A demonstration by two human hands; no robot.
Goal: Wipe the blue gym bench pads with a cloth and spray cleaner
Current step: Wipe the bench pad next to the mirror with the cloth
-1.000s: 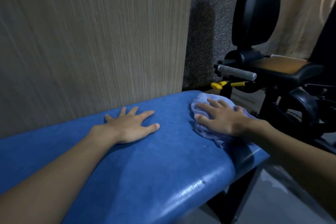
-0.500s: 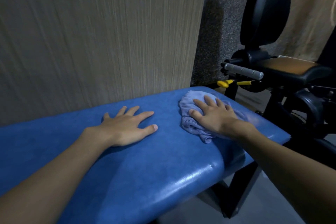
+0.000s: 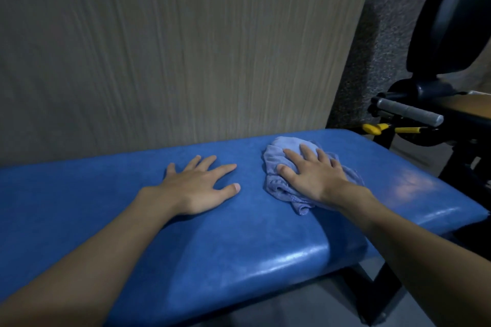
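Observation:
The blue bench pad [image 3: 239, 241] runs across the lower half of the view, glossy along its near edge. A crumpled light blue cloth [image 3: 276, 167] lies on the pad right of centre. My right hand [image 3: 313, 175] presses flat on the cloth with straight, spread fingers, covering most of it. My left hand [image 3: 196, 186] rests flat on the bare pad a short way left of the cloth, fingers spread. No spray cleaner is in sight.
A wood-grain wall panel [image 3: 172, 48] stands directly behind the bench. At the right is a black exercise machine [image 3: 451, 21] with a grey handle [image 3: 409, 111] and a yellow lever [image 3: 374, 129]. The bench's black legs [image 3: 377, 295] meet a grey floor.
My right hand has slid the cloth leftward along the pad, away from the right end and closer to my left hand. The left hand has stayed in place.

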